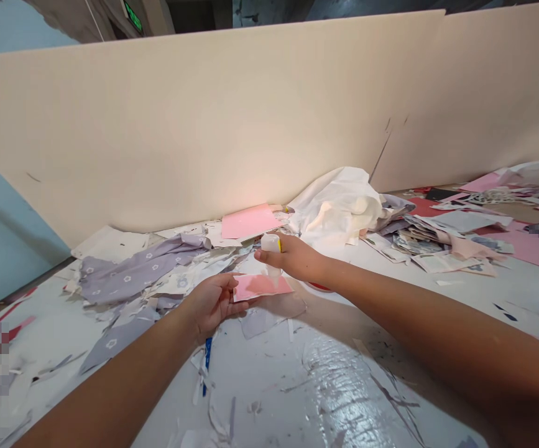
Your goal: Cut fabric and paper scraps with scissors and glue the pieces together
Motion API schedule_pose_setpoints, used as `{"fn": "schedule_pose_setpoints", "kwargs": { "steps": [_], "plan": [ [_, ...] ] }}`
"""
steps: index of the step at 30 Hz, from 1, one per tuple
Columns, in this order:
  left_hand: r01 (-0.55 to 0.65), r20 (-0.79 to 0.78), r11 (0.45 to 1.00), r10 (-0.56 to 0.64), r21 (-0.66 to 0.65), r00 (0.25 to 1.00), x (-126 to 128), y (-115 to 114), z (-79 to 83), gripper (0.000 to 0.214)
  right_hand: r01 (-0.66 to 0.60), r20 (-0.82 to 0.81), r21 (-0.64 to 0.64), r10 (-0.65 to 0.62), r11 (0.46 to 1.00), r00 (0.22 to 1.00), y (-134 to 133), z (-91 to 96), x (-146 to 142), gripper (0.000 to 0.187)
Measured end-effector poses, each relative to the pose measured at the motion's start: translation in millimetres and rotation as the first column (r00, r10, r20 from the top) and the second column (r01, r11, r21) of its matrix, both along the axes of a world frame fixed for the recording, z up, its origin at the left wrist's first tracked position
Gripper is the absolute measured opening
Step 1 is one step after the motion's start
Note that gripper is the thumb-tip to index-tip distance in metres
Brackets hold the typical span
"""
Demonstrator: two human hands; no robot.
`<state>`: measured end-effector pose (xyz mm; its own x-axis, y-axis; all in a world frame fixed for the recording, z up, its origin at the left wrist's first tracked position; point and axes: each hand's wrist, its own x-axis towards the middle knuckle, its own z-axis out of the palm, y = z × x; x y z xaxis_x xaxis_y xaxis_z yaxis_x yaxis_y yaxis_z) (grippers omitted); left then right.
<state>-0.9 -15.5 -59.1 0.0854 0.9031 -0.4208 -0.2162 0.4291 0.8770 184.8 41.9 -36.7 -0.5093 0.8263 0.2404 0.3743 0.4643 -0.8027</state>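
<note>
My left hand (214, 303) pinches the left end of a small pink piece of paper (262, 286), thumb above and fingers below. Over that piece, my right hand (297, 255) is wrapped round a white squeeze bottle (271, 252), tilted with its narrow tip pointing down at the paper. Whether the tip touches the pink surface I cannot tell. Just beyond the bottle lies a larger pink sheet (249, 221). Under the held piece, a pale scrap (269, 317) rests on the table.
A cream panel (250, 124) stands along the table's far side. Grey flowered material (143, 267) lies crumpled at the left, and a crumpled white sheet (334, 202) beyond my right hand. Stacked scraps (428, 242) spread at the right. A blue strip (207, 364) lies near my left wrist.
</note>
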Motion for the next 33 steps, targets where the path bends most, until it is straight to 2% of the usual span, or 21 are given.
{"fn": "schedule_pose_setpoints", "kwargs": {
  "steps": [11, 17, 23, 33],
  "plan": [
    [0.005, 0.002, 1.0, -0.005, -0.012, 1.0, -1, -1, 2.1, 0.014, 0.042, 0.119, 0.038, -0.047, 0.998, 0.992, 6, -3.1, 4, 0.046],
    [0.034, 0.006, 0.999, -0.033, -0.015, 0.999, 1, -2, 5.9, 0.014, 0.024, 0.159, 0.068, -0.035, 0.997, 0.987, 9, -2.7, 6, 0.044],
    [-0.036, -0.042, 0.999, 0.035, -0.019, 0.999, -1, 0, 5.9, 0.013, 0.025, 0.217, 0.05, -0.036, 0.998, 0.976, 11, -1.5, 6, 0.044],
    [0.016, -0.096, 1.0, -0.014, 0.014, 0.995, -5, 2, 2.4, 0.025, 0.098, 0.169, 0.051, -0.106, 0.994, 0.98, 14, -4.3, 7, 0.045]
  ]
}}
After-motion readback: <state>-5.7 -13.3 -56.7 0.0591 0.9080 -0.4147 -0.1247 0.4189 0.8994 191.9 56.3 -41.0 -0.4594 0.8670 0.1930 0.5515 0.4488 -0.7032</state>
